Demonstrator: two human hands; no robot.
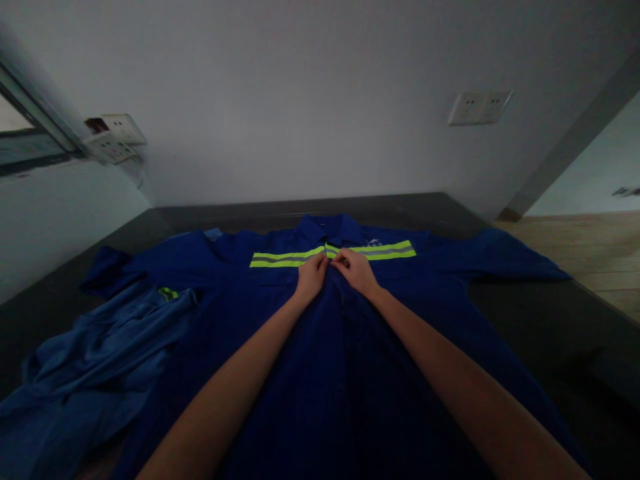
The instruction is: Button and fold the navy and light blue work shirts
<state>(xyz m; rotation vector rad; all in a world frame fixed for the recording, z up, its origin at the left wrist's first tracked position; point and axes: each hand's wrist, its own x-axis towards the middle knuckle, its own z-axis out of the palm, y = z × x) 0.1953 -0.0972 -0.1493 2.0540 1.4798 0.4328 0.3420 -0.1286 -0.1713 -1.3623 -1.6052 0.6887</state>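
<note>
A dark blue work shirt (320, 373) with a yellow-green reflective band (280, 258) across the chest lies spread front-up on a dark table (540, 320). My left hand (311, 275) and my right hand (356, 270) meet at the shirt's front opening just below the collar (327, 228). Both hands are closed in a pinch on the fabric edges of the placket, fingertips almost touching. Whatever small part lies between the fingertips is hidden.
A crumpled lighter blue garment (95, 367) lies on the table at the left, overlapping the shirt's side. Wall sockets (479, 107) are on the back wall, more sockets (113, 137) at the left beside a window. A wooden floor (590, 247) shows at the right.
</note>
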